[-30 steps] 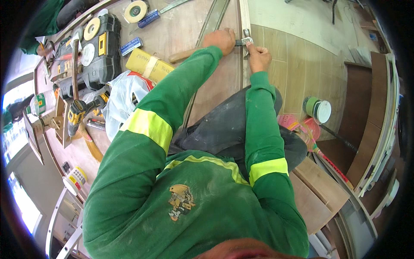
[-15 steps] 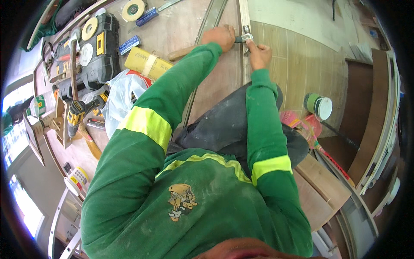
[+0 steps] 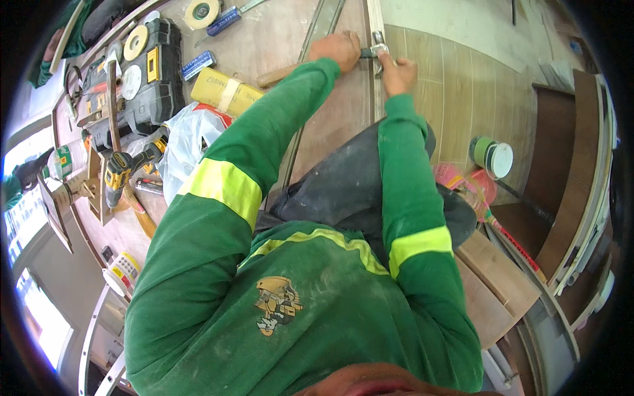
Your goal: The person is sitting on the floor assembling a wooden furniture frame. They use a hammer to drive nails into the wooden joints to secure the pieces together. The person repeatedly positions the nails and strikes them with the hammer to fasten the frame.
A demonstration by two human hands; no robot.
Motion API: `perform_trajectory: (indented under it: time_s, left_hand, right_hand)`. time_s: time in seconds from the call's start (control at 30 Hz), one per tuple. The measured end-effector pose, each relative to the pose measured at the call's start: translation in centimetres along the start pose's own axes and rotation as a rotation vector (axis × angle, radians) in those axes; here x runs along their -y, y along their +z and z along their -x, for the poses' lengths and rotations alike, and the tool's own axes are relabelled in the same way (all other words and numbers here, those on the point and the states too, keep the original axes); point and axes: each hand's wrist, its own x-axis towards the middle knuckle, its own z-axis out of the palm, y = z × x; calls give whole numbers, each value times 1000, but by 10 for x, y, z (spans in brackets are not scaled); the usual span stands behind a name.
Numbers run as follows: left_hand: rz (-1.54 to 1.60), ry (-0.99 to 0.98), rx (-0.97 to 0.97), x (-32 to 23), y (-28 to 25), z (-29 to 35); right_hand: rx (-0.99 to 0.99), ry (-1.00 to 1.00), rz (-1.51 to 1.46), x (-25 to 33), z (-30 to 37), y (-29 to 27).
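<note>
My left hand [image 3: 335, 51] is wrapped round the wooden handle of a hammer [image 3: 281, 74], whose butt sticks out beside my sleeve. The shiny metal hammer head lies over a narrow pale wooden strip [image 3: 378, 99] that runs along the board's right edge. Close against the head, my right hand [image 3: 399, 74] is closed, thumb and fingers pinched together at the strip. What those fingers hold is too small to make out. To the left of the strip, a long metal-coloured bar [image 3: 323, 30] lies on the pinkish board [image 3: 277, 39].
Left of my arm lie a yellow block [image 3: 214, 89], a plastic bag [image 3: 191, 142], a black tool case [image 3: 162, 99], a cordless drill [image 3: 122, 171] and a tape roll [image 3: 201, 12]. At right stand a can [image 3: 502, 160] and brown panels [image 3: 555, 138] on the wood-look floor [image 3: 462, 99].
The hammer head has shifted slightly upward at the strip, and my right hand has moved a little with its fingers still together. My left hand keeps its hold on the handle.
</note>
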Motion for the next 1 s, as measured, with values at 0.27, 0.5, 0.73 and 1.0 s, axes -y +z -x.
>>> perform_trajectory:
  time_s: [0.27, 0.5, 0.73, 1.0]
  left_hand:
    - [-31, 59, -49, 12, 14, -8]
    - [-71, 82, -68, 16, 28, -12]
    - [1, 29, -54, 5, 12, -7]
    - [-123, 100, -110, 24, 23, -16]
  right_hand:
    - [58, 34, 11, 8, 11, -12]
    - [4, 9, -44, 21, -1, -3]
    - [121, -47, -20, 18, -16, -4]
    - [125, -29, -105, 30, 4, 11]
